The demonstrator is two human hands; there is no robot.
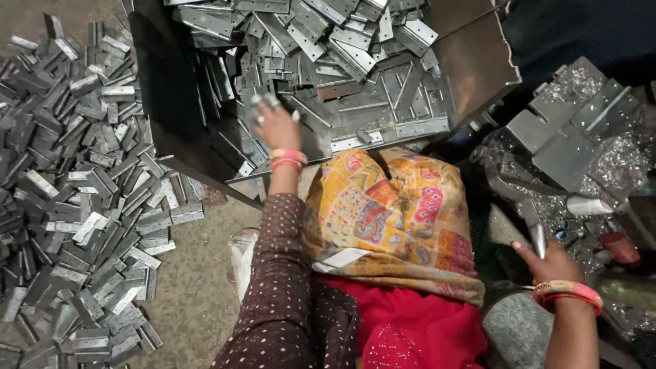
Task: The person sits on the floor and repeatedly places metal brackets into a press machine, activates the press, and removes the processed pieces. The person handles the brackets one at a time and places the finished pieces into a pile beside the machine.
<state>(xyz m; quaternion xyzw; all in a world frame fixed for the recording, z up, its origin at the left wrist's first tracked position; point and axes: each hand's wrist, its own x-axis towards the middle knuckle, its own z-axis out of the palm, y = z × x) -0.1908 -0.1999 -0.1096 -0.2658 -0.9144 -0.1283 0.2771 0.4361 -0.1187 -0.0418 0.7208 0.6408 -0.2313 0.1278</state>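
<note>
My left hand [275, 123] reaches into a dark metal bin [171, 116] filled with flat grey metal hinge plates [342, 61]; its fingers close around one or two hinge plates at the bin's near left side. My right hand [550, 263] sits at the lower right and grips the lever handle [529, 215] of a grey metal press machine [570, 133]. Both wrists wear pink and gold bangles. A yellow patterned cloth [393, 212] covers my lap between the hands.
A large heap of finished hinge plates [82, 184] lies on the concrete floor at the left. Metal shavings cover the press table [625, 160]. Red fabric [410, 324] and a dotted brown sleeve [280, 287] fill the bottom middle.
</note>
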